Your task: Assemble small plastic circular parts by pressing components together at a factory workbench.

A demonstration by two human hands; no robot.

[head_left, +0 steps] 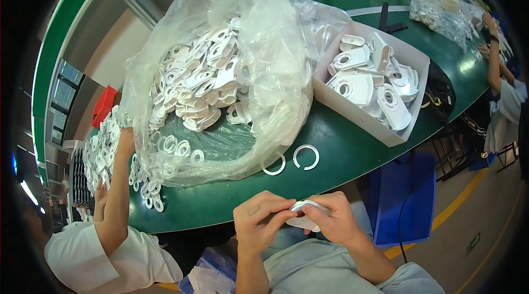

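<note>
Both my hands hold a small white plastic part point(301, 223) with a round opening, above my lap at the table's near edge. My left hand point(254, 220) pinches its left side between thumb and fingers. On the other side, my right hand point(337, 218) grips it, the thumb pressed over its face; fingers hide much of the part. Ahead on the green table point(242, 197) lies a white ring point(295, 157) with a gap in it. A second white ring point(283, 164) sits beside it, partly under the plastic bag's edge.
A large clear plastic bag point(275, 35) holds many white plates point(201, 76) with holes. Right of it stands a white box point(358, 116) of similar parts. Co-workers' arms point(114, 195) reach in at left, near loose rings point(157, 203). A blue bin point(405, 200) stands below the table.
</note>
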